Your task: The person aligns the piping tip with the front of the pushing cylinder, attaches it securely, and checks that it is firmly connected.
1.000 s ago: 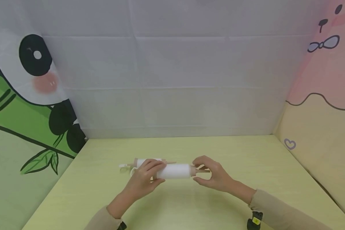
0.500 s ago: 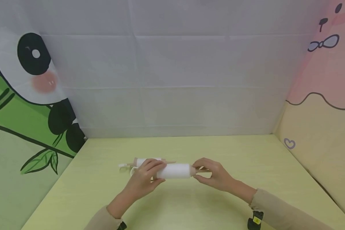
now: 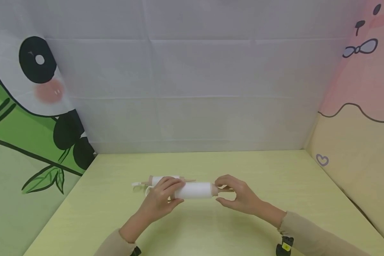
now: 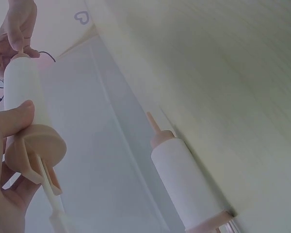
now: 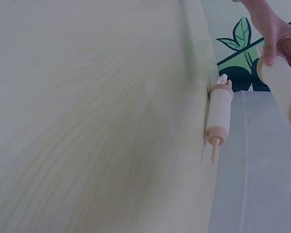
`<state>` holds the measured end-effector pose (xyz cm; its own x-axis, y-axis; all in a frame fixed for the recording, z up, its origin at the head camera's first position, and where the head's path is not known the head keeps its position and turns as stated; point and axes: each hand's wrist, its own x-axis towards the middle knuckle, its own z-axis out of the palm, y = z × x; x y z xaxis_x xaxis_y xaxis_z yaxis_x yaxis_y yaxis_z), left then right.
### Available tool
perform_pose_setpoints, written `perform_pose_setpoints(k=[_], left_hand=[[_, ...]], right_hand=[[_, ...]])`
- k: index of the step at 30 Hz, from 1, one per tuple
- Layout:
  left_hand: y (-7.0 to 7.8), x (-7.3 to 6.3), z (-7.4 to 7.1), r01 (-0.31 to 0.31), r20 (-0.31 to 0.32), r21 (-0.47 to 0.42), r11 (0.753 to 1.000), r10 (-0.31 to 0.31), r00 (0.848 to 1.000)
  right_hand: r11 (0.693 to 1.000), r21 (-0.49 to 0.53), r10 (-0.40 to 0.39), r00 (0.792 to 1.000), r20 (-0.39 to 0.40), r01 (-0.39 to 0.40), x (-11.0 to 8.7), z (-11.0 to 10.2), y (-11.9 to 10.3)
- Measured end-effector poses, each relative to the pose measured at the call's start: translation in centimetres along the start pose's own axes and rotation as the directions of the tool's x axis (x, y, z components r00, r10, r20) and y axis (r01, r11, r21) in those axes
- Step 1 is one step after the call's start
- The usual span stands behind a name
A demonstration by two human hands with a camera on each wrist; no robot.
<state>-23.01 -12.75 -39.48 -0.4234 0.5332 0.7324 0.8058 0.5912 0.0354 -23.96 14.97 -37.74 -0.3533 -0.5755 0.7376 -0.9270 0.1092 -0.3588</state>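
My left hand [image 3: 160, 199] grips a white-barrelled syringe [image 3: 193, 191], its tan ends level above the table. In the left wrist view, the thumb lies along the barrel near a wide tan collar [image 4: 36, 150] with a pale plunger rod below. My right hand [image 3: 241, 195] is curled around the tan nozzle end [image 3: 215, 190]; a finger touches its upper side while the thumb stands slightly apart below. A second similar syringe [image 5: 218, 114] lies on the table behind the held one. In the head view, my left hand partly hides both.
The pale yellow table [image 3: 259, 170] extends to a white back wall [image 3: 195, 121]. A panda-print cloth [image 3: 41, 99] hangs at left and a pink-and-cream cloth [image 3: 361, 142] at right.
The right fingers closed in on the nozzle end half a second ago, and the thumb has since eased away from it. The left hand and both syringes keep their places.
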Motion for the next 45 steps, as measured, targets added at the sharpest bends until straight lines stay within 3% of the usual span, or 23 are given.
perform_pose_setpoints(k=[6, 16, 23, 31, 45], left_hand=[[0.1, 0.1, 0.0, -0.011, -0.008, 0.002, 1.0, 0.011, 1.0], [0.2, 0.1, -0.1, -0.021, -0.019, 0.014, 1.0, 0.022, 1.0], [-0.2, -0.3, 0.2, -0.009, -0.02, 0.02, 1.0, 0.01, 1.0], [-0.2, -0.2, 0.3, -0.014, -0.022, 0.022, 1.0, 0.014, 1.0], [-0.1, -0.3, 0.3, -0.015, -0.022, 0.027, 1.0, 0.016, 1.0]], right_hand=[[0.999, 0.014, -0.049, 0.998, -0.037, 0.049, -0.2, 0.5, 0.3], [1.0, 0.013, -0.022, 1.0, -0.007, 0.022, -0.2, 0.3, 0.5], [0.997, -0.078, 0.025, 0.999, 0.024, -0.023, -2.3, 1.2, 3.8], [0.999, -0.017, -0.031, 1.0, 0.006, 0.031, -2.2, 1.7, 4.3], [0.999, -0.05, -0.003, 1.0, 0.029, 0.004, -2.0, 1.4, 4.0]])
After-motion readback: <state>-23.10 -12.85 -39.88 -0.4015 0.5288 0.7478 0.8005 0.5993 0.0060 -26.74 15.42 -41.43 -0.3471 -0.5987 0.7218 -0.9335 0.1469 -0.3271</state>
